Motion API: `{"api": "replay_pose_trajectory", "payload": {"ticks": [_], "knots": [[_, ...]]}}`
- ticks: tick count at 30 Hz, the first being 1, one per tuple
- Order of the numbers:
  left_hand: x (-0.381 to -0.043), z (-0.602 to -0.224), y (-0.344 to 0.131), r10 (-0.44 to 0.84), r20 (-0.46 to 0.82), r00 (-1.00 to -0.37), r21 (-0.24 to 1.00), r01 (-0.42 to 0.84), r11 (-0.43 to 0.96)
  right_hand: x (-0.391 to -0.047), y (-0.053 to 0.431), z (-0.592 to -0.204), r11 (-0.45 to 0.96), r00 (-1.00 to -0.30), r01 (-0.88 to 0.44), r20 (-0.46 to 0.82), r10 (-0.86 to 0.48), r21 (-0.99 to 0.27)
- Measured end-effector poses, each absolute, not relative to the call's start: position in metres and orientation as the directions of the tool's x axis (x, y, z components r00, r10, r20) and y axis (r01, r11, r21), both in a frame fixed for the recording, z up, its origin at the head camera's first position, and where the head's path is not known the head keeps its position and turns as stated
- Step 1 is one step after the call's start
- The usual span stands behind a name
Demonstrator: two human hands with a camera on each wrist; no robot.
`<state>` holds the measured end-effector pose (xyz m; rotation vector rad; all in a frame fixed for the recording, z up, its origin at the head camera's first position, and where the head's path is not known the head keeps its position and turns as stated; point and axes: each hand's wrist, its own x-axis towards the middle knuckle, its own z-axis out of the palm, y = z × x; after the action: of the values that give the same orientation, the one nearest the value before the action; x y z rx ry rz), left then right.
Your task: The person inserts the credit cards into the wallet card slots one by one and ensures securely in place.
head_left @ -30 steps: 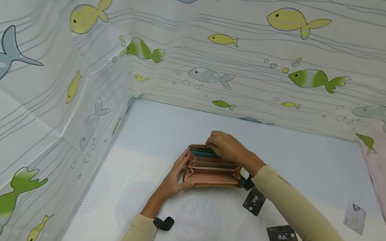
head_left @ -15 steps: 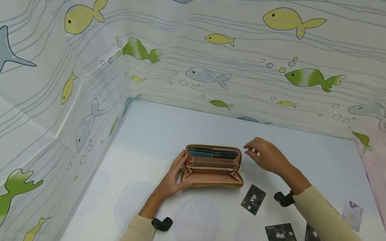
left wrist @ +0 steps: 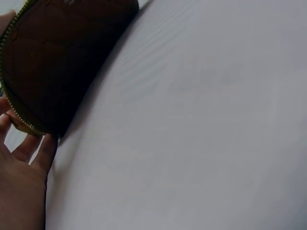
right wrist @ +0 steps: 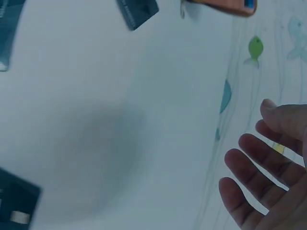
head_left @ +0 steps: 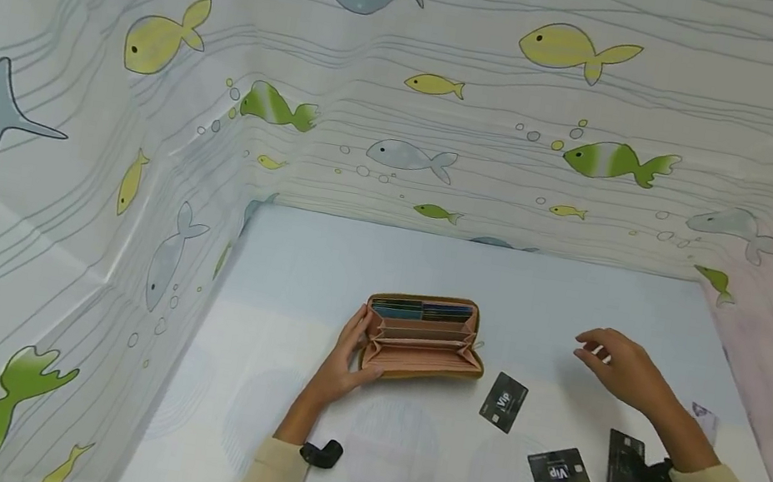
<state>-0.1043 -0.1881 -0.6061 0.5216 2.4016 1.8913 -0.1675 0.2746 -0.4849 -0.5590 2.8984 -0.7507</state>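
An unzipped long wallet (head_left: 426, 338) stands open on the table, its pink inner pockets facing up and cards (head_left: 399, 308) in the slots along its far side. My left hand (head_left: 338, 364) grips the wallet's left end, thumb along the near side. In the left wrist view, the dark quilted outside of the wallet (left wrist: 67, 52) and its gold zipper edge show above the fingers. Over the table to the right, my right hand (head_left: 627, 373) hovers with loosely bent fingers and holds nothing. The right wrist view shows that hand (right wrist: 273, 172) with its fingers spread.
Black cards lie right of the wallet: one beside it (head_left: 503, 402), one nearer the front (head_left: 558, 472), one (head_left: 624, 464) by the right wrist. A pale card (head_left: 705, 419) is partly covered by the right forearm. Fish-printed cloth (head_left: 407, 109) walls the table.
My right hand has left the wallet's card slots and moved right, away from it. The third black card has come into view from under the right arm. The left hand stays on the wallet.
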Motion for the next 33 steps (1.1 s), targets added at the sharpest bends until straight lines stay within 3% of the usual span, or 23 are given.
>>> {"api": "replay_pose_trajectory", "payload": {"ticks": [7, 13, 26, 33], "knots": [[-0.102, -0.600, -0.186, 0.300, 0.139, -0.944, 0.958, 0.205, 0.200, -0.132, 0.308, -0.509, 0.836, -0.963, -0.198, -0.059, -0.264, -0.511], [-0.097, -0.572, -0.185, 0.323, 0.142, -0.936, 0.963, 0.205, 0.173, -0.109, 0.328, -0.521, 0.867, -0.972, -0.059, -0.170, -0.163, -0.494], [-0.094, -0.566, -0.190, 0.338, 0.130, -0.932, 0.963, 0.200, 0.180, -0.067, 0.347, -0.539, 0.862, -0.909, 0.276, -0.407, 0.091, -0.425], [-0.094, -0.566, -0.190, 0.342, 0.133, -0.930, 0.955, 0.212, 0.206, -0.050, 0.340, -0.545, 0.850, -0.868, 0.387, -0.453, 0.205, -0.357]]}}
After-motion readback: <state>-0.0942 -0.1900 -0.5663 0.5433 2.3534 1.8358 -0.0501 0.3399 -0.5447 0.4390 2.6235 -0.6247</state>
